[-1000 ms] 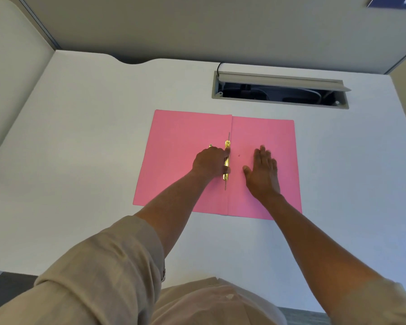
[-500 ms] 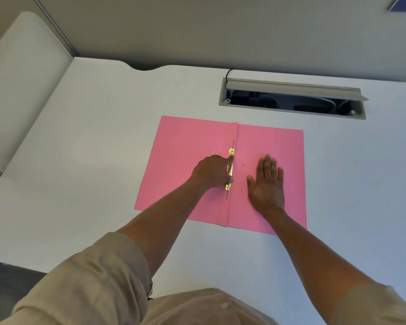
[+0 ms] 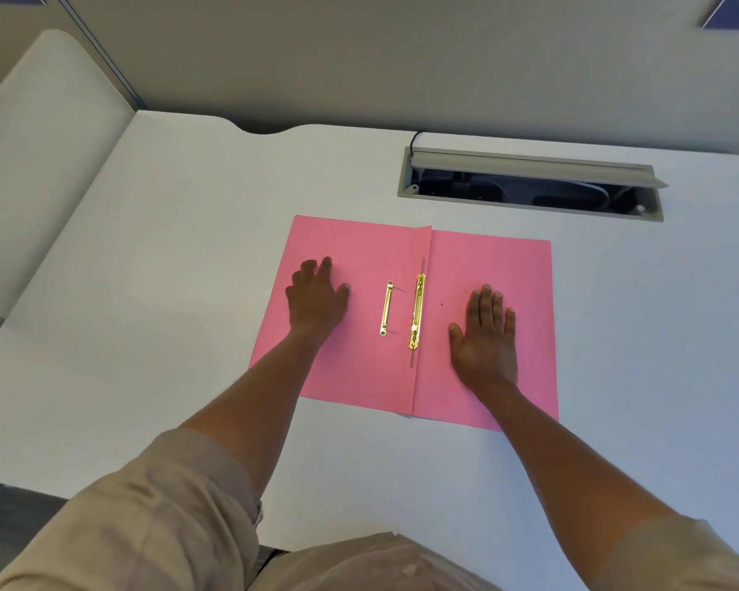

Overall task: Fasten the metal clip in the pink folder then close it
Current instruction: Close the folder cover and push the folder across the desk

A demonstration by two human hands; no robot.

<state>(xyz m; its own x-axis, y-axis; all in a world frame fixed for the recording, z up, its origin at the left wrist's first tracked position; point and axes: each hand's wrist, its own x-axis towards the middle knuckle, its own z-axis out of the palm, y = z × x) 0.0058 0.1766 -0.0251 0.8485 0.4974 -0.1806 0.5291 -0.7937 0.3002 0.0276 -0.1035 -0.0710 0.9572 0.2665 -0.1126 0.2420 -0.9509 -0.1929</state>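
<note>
The pink folder (image 3: 500, 266) lies open and flat on the white desk. A long gold metal clip (image 3: 417, 311) runs along the centre fold. A shorter gold bar (image 3: 387, 308) lies on the left leaf, a little left of the fold. My left hand (image 3: 316, 298) rests on the left leaf near its outer edge, fingers apart, holding nothing. My right hand (image 3: 485, 337) lies flat, palm down, on the right leaf.
A grey cable hatch (image 3: 530, 185) with its lid raised is sunk into the white desk (image 3: 167, 292) behind the folder. Partition walls stand at the back and left. The desk's front edge is near my body.
My left hand has left the clip at the fold and moved left to the outer part of the left leaf, uncovering both gold pieces. My right hand stays flat on the right leaf.
</note>
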